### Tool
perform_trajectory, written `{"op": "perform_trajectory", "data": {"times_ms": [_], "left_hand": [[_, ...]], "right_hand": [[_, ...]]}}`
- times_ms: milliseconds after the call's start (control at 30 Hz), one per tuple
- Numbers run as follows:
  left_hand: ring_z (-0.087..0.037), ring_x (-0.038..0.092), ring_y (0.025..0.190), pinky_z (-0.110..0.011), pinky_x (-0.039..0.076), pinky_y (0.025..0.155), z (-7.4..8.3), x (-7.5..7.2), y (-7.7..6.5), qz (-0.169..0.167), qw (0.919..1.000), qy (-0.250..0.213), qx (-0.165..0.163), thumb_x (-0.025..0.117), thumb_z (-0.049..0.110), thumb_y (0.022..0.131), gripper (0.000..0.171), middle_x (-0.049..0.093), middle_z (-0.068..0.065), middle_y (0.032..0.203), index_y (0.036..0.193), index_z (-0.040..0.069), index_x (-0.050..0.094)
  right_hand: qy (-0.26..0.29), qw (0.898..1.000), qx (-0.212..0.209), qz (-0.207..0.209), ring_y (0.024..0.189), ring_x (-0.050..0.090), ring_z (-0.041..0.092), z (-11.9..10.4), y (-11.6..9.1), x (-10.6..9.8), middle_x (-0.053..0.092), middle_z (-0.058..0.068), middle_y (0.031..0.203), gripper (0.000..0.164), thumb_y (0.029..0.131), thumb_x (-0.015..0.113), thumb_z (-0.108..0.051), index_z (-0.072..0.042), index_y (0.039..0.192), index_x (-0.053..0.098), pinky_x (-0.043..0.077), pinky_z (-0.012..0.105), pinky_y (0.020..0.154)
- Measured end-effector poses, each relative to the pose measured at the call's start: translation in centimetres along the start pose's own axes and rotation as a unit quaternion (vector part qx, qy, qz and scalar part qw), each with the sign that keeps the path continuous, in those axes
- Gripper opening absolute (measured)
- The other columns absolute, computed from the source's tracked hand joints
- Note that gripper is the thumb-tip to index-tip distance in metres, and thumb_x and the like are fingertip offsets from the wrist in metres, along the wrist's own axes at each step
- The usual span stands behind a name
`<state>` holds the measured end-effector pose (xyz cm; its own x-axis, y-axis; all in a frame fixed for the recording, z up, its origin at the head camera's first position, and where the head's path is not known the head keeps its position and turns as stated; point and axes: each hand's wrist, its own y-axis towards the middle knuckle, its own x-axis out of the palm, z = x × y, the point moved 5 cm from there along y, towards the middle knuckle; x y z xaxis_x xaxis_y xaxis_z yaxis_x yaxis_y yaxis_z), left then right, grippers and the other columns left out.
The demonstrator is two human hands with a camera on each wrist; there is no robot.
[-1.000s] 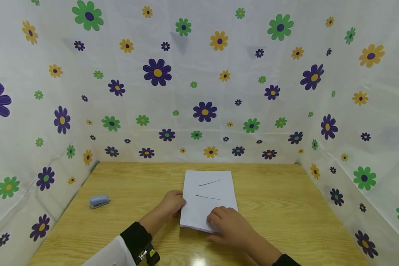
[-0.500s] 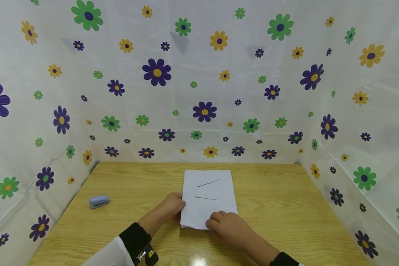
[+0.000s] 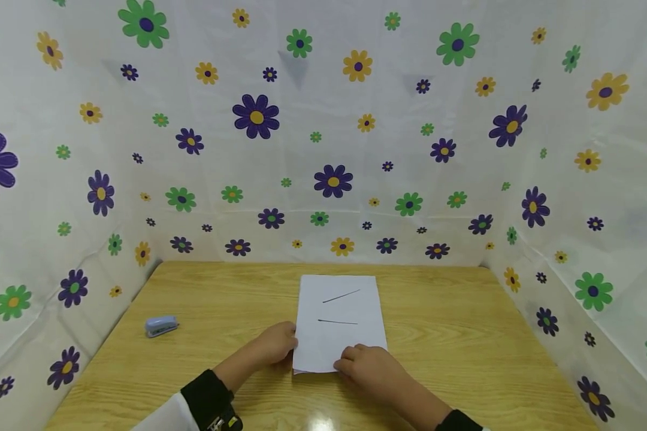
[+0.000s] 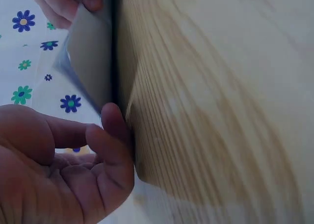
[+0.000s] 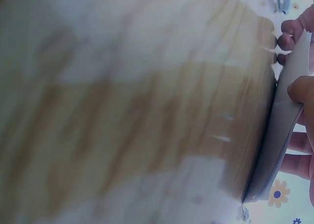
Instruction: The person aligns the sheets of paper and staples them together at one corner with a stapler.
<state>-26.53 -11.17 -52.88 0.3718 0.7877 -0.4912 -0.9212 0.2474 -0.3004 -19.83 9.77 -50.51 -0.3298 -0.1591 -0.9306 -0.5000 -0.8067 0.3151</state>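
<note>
A thin stack of white paper (image 3: 336, 335) lies on the wooden table, with two thin dark lines across its top sheet. My left hand (image 3: 274, 344) pinches its left edge near the front corner; in the left wrist view the hand's (image 4: 73, 170) fingers are curled with the tips at the paper's edge. At the near edge my right hand (image 3: 374, 371) grips the stack, and the right wrist view shows its thumb (image 5: 300, 89) against the front edge of the paper (image 5: 279, 121). The right fingers lie over the top sheet.
A light blue stapler (image 3: 161, 325) sits at the left of the wooden table (image 3: 437, 323). White sheeting with printed flowers (image 3: 323, 126) closes off the back and both sides.
My left hand has slid a little toward me along the paper's left edge. My right hand has shifted slightly nearer, and the stack's front edge now lies more level.
</note>
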Motion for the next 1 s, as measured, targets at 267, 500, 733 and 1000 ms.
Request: {"op": "perform_trajectory", "data": {"times_ms": [267,500,733,1000], "left_hand": [[-0.038,0.068,0.103,-0.050,0.057,0.084,-1.4,-6.9,-0.3,0.101,0.9638,0.240,0.059,0.060,0.016,0.101,0.037,0.069,-0.022,0.116,0.128,-0.008,0.060],[-0.055,0.054,0.100,-0.070,0.045,0.082,-4.4,-14.7,-2.0,0.188,0.8866,0.422,-0.014,0.059,0.012,0.098,0.029,0.057,-0.034,0.105,0.117,-0.010,0.060],[-0.071,0.045,0.101,-0.085,0.034,0.085,-8.3,-17.3,-3.3,0.189,0.8515,0.484,-0.073,0.039,0.001,0.105,0.024,0.047,-0.045,0.099,0.106,-0.016,0.056],[-0.067,0.049,0.095,-0.081,0.040,0.080,-9.4,-17.2,-3.3,0.199,0.8377,0.503,-0.074,0.040,0.000,0.105,0.025,0.048,-0.044,0.100,0.109,-0.017,0.058]], "right_hand": [[0.009,1.000,0.014,-0.011,0.076,0.061,0.006,0.0,0.4,0.2,0.067,-0.012,0.088,0.005,0.094,0.074,-0.021,-0.025,0.097,0.076,0.049,0.019,0.061],[0.022,1.000,0.011,-0.009,0.072,0.059,0.005,0.1,0.4,0.2,0.066,-0.013,0.084,0.006,0.095,0.074,-0.024,-0.025,0.089,0.073,0.048,0.019,0.060],[0.026,0.999,0.012,-0.032,0.072,0.058,0.005,0.3,0.3,0.4,0.065,-0.013,0.084,0.006,0.093,0.075,-0.026,-0.025,0.088,0.073,0.047,0.019,0.060],[0.027,0.999,0.012,-0.029,0.072,0.058,0.005,0.5,0.2,0.6,0.065,-0.013,0.084,0.005,0.092,0.076,-0.027,-0.025,0.088,0.073,0.048,0.019,0.061]]}}
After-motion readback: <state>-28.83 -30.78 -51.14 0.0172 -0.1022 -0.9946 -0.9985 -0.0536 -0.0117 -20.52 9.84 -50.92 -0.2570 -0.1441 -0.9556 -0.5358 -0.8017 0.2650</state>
